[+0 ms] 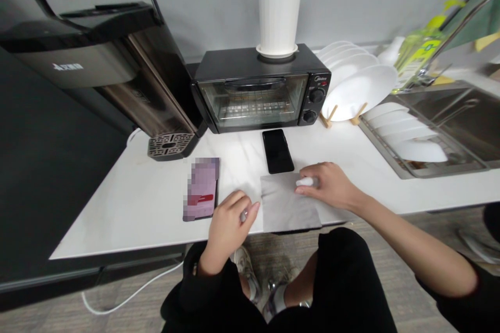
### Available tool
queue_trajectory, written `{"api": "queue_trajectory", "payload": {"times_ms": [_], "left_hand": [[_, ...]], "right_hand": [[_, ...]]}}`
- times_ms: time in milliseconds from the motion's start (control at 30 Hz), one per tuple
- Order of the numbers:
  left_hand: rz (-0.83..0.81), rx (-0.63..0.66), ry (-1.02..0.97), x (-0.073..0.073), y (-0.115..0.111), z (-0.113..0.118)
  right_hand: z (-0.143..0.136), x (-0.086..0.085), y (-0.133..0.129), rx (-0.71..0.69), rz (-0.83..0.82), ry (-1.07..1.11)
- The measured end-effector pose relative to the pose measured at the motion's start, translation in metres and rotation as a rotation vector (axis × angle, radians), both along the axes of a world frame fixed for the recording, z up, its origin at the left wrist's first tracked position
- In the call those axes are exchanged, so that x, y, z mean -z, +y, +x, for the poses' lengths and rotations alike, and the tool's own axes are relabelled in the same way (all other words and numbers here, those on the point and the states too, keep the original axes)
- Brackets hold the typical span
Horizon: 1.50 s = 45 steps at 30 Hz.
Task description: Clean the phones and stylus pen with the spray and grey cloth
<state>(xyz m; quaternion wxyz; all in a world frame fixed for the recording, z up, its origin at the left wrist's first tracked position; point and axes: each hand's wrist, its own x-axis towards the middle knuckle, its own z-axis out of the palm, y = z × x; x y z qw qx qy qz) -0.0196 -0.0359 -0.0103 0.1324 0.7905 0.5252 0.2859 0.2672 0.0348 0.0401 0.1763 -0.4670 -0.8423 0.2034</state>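
My right hand point(328, 184) is closed around a small white bottle point(307, 181), held above a grey cloth point(289, 208). Most of the bottle is hidden by the fingers. Left of the cloth, my left hand point(231, 221) is curled around a small clear piece point(244, 215) that looks like a cap; only its end shows. The cloth lies flat at the counter's front edge. Just behind it a black phone point(278, 151) rests with its screen dark. Another phone point(203, 190), with a lit pinkish screen, lies left of my left hand.
A black toaster oven point(255, 96) stands at the back, bearing a white utensil pot point(279, 18). A tall drink machine point(136, 78) is at the left. White plates point(361, 93) stand in a rack beside the sink point(449, 114) at the right. The white counter point(128, 208) ends before my legs.
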Motion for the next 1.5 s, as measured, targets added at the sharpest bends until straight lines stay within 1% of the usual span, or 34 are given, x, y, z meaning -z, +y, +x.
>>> {"api": "queue_trajectory", "payload": {"times_ms": [133, 233, 300, 533, 1067, 1500], "left_hand": [[-0.004, 0.001, 0.007, 0.000, 0.000, 0.000], [-0.007, 0.001, 0.011, 0.000, 0.000, -0.001], [-0.006, 0.000, 0.011, -0.001, -0.001, -0.001], [0.002, -0.003, 0.012, -0.001, -0.002, 0.000], [0.005, 0.001, 0.038, -0.001, -0.001, -0.001], [0.013, -0.004, 0.037, -0.002, -0.002, 0.000]], "right_hand": [[-0.014, 0.006, 0.002, 0.048, 0.076, -0.078], [-0.018, 0.010, 0.005, -0.014, 0.086, -0.134], [-0.018, 0.011, 0.008, -0.067, 0.082, -0.156], [-0.012, 0.014, 0.013, -0.144, 0.080, -0.160], [-0.007, 0.024, 0.019, -0.179, 0.088, -0.153], [-0.008, 0.025, 0.018, -0.210, 0.140, -0.128]]}}
